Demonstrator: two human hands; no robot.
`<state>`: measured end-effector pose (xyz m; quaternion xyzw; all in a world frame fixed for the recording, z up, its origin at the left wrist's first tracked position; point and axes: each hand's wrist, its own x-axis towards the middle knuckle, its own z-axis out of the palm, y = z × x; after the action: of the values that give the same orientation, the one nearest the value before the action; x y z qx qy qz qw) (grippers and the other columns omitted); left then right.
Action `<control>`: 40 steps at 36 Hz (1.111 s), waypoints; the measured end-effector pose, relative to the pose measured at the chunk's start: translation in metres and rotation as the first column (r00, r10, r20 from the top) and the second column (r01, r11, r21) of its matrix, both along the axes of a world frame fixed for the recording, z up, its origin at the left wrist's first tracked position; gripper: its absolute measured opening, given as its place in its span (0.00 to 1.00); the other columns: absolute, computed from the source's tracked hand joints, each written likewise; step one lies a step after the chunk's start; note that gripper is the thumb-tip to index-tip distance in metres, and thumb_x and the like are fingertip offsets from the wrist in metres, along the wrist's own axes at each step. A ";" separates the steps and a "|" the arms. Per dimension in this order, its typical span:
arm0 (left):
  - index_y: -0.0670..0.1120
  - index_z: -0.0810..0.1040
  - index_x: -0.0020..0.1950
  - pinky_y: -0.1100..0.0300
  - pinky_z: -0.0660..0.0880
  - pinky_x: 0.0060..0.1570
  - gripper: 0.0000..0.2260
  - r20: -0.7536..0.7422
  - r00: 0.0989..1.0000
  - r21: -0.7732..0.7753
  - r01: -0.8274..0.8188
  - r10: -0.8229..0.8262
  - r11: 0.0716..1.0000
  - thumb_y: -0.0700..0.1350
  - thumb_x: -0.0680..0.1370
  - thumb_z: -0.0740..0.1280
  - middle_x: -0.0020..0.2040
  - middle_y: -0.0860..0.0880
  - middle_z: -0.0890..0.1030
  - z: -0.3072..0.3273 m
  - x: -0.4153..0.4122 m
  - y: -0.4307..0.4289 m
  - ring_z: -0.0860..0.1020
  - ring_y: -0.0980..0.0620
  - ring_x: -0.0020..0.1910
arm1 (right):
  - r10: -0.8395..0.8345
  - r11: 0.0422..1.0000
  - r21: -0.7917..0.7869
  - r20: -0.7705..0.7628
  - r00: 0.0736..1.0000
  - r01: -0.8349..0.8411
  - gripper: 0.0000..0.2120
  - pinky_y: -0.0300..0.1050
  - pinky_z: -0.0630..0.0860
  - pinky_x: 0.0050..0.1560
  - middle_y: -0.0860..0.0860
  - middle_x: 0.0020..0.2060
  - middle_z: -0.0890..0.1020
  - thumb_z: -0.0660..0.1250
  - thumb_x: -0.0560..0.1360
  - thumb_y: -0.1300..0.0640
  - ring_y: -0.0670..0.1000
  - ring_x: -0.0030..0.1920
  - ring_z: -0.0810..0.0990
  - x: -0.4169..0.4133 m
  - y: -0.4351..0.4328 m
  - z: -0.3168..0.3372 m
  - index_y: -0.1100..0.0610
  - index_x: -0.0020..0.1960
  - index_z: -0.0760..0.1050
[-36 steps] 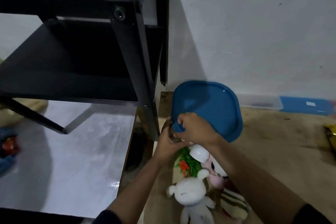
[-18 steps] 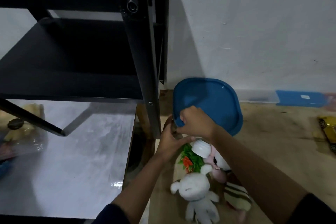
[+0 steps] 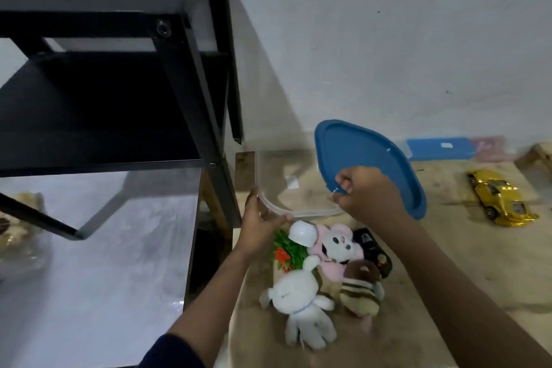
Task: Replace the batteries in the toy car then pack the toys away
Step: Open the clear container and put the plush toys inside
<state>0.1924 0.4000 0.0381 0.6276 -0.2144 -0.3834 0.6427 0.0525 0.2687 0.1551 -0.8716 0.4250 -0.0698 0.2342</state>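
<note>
A clear container (image 3: 270, 206) sits on a wooden table (image 3: 448, 248), its mouth uncovered on the left side. Your left hand (image 3: 258, 224) curls round the container's near left corner and steadies it. Your right hand (image 3: 367, 197) pinches the near edge of the blue lid (image 3: 367, 158), which is held tilted up over the container's right side, its face turned toward you.

Just on the near side of the container, touching one another in a heap, lie a small white cup (image 3: 302, 232), a green plastic plant (image 3: 288, 251), a pink plush mouse (image 3: 334, 248), a black object (image 3: 373, 248) too dark to name, a striped brown plush (image 3: 361, 290) and a white plush rabbit (image 3: 298, 305). The heap lies below both hands, so packing likely means lifting each toy away from you into the container.

The gold toy car (image 3: 498, 197) rests well to the right of the container, its long axis slanting from far left to near right, nearer your right hand
</note>
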 end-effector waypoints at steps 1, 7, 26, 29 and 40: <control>0.54 0.67 0.65 0.67 0.77 0.48 0.32 -0.001 1.000 0.010 -0.013 0.013 1.000 0.30 0.68 0.74 0.67 0.46 0.72 -0.001 -0.001 0.000 0.76 0.57 0.58 | -0.042 0.999 -0.016 0.003 0.999 0.042 0.13 0.44 0.68 0.37 0.50 0.32 0.72 0.71 0.68 0.56 0.53 0.37 0.73 -0.011 -0.003 -0.003 0.55 0.34 0.66; 0.46 0.54 0.77 0.74 0.75 0.44 0.41 0.034 0.998 0.037 -0.046 0.044 0.998 0.30 0.70 0.72 0.73 0.47 0.64 -0.005 -0.008 -0.003 0.70 0.53 0.63 | -0.204 0.979 -0.022 -0.215 0.955 0.204 0.15 0.44 0.64 0.35 0.47 0.31 0.69 0.69 0.70 0.54 0.54 0.39 0.71 -0.081 -0.025 -0.047 0.51 0.32 0.63; 0.46 0.64 0.73 0.70 0.75 0.53 0.29 0.223 0.966 0.101 -0.160 0.134 0.982 0.33 0.74 0.69 0.67 0.47 0.71 0.003 -0.031 -0.008 0.75 0.65 0.55 | -0.297 0.916 0.262 -0.060 0.953 0.303 0.11 0.44 0.69 0.51 0.59 0.47 0.80 0.68 0.73 0.61 0.58 0.53 0.77 -0.139 -0.049 -0.112 0.65 0.54 0.76; 0.46 0.62 0.74 0.55 0.71 0.65 0.26 0.241 0.943 0.150 -0.271 0.231 0.951 0.39 0.78 0.66 0.71 0.47 0.67 0.005 -0.046 -0.005 0.70 0.53 0.66 | -0.270 0.952 0.187 0.148 0.951 0.242 0.14 0.40 0.67 0.53 0.59 0.49 0.80 0.69 0.73 0.61 0.57 0.53 0.77 -0.135 -0.028 -0.102 0.64 0.57 0.75; 0.46 0.61 0.74 0.50 0.59 0.72 0.25 0.547 0.806 0.289 -0.437 0.228 0.852 0.57 0.80 0.55 0.74 0.46 0.59 -0.021 -0.157 0.068 0.56 0.50 0.74 | 0.324 0.940 -0.137 0.059 0.944 -0.314 0.26 0.55 0.61 0.69 0.56 0.72 0.64 0.56 0.75 0.46 0.54 0.73 0.56 -0.119 0.071 -0.138 0.51 0.72 0.59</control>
<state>0.0359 0.4677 0.0167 0.8503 -0.1717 -0.1245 0.4817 -0.0662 0.3401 0.0168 -0.9384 0.2632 -0.0927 0.2038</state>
